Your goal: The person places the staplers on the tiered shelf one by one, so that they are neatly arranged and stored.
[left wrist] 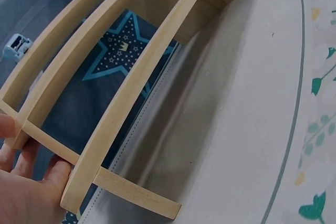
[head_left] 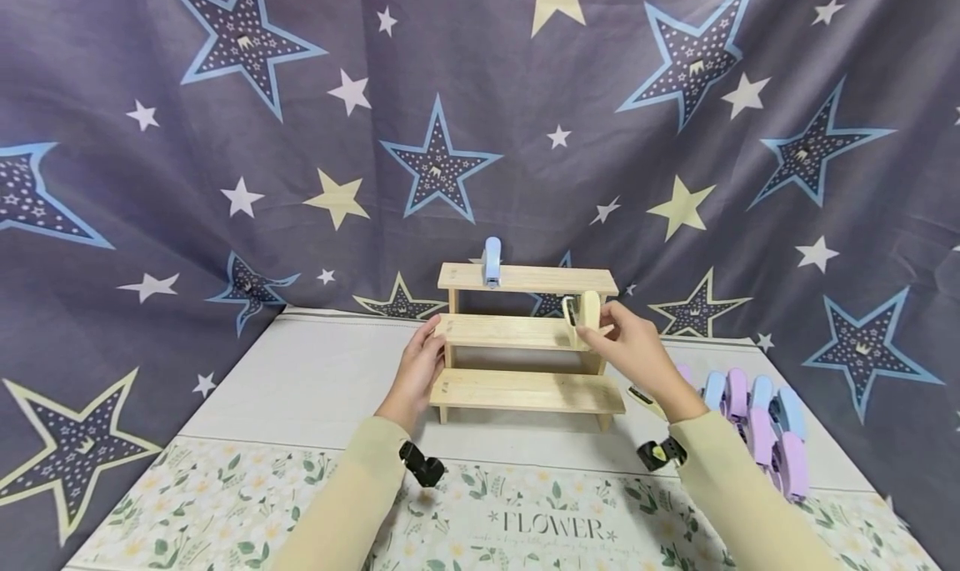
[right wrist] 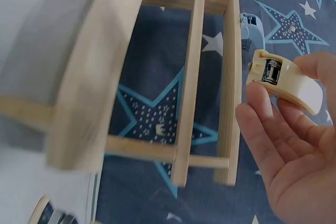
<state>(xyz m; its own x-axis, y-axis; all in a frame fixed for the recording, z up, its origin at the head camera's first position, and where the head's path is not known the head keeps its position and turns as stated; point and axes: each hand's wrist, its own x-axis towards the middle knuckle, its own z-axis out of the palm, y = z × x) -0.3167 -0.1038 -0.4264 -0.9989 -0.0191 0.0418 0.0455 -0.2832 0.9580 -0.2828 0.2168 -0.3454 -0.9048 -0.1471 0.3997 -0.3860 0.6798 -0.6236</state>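
Observation:
A three-tiered wooden display rack [head_left: 525,390] stands in the middle of the table. My left hand [head_left: 417,371] grips its left side at the end of the middle tier, thumb and fingers around the wood. In my right hand [head_left: 637,350] a cream stapler [head_left: 591,308] is pinched between thumb and fingers. That stapler overlaps the right end of the middle tier in the head view; in the right wrist view its coiled spring shows at one end. On the top tier, left of centre, a light blue stapler [head_left: 492,260] points outward.
Several purple and blue staplers [head_left: 761,433] are grouped at the table's right, partly behind my right forearm. Another cream stapler [head_left: 647,402] lies near the rack's right foot. A star-patterned curtain [head_left: 420,246] hangs behind the table, which bears a floral cloth [head_left: 225,504] in front.

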